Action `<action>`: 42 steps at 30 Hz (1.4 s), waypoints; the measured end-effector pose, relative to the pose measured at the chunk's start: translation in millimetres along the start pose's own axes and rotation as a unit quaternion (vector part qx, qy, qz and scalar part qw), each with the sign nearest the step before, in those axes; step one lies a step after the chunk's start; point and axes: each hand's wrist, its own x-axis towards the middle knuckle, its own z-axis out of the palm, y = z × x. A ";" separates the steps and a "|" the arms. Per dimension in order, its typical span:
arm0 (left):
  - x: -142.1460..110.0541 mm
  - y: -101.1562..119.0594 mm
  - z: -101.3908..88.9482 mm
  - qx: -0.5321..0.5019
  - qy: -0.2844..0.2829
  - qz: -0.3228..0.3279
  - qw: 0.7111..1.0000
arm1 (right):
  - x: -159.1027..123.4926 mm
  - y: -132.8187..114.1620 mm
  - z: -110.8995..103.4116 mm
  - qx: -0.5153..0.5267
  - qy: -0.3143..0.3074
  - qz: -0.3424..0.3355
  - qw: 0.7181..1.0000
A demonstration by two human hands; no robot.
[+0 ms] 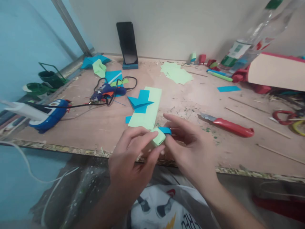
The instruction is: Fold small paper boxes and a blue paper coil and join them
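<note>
Both hands meet over the near edge of the wooden table (102, 117). My left hand (130, 159) pinches a small folded light-green paper piece (158, 136) between thumb and fingers. My right hand (188, 148) grips the same little piece from the right, where a blue paper strip (165, 130) sticks out of it. Just behind the hands lies a long light-green paper strip (149, 109) with folded blue paper shapes (139, 101) on top.
A red-handled utility knife (230, 125) lies to the right. A blue glue gun (107, 90) with black cord lies left of centre. A phone (127, 43) leans on the back wall. Green paper sheets (176, 73), thin wooden sticks (257, 122), a bottle (247, 44) and scissors (286, 117) sit at the right.
</note>
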 end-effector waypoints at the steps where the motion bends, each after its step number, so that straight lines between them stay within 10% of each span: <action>1: 0.0 -0.2 0.2 -0.001 0.003 0.005 1.000 | -0.6 0.3 0.3 -0.007 0.005 0.000 1.000; 23: 10.7 -14.6 -10.3 -0.100 -0.089 -0.113 0.985 | -3.7 -3.7 -20.4 0.079 -0.160 0.120 0.977; 31: 33.3 -16.3 -18.9 -0.069 -0.159 -0.042 0.984 | 5.2 0.2 -24.2 -0.109 -0.154 0.055 0.981; 42: 33.7 -24.4 -3.3 -0.070 -0.250 0.001 0.966 | 10.0 10.9 -24.1 -0.342 -0.190 -0.051 0.919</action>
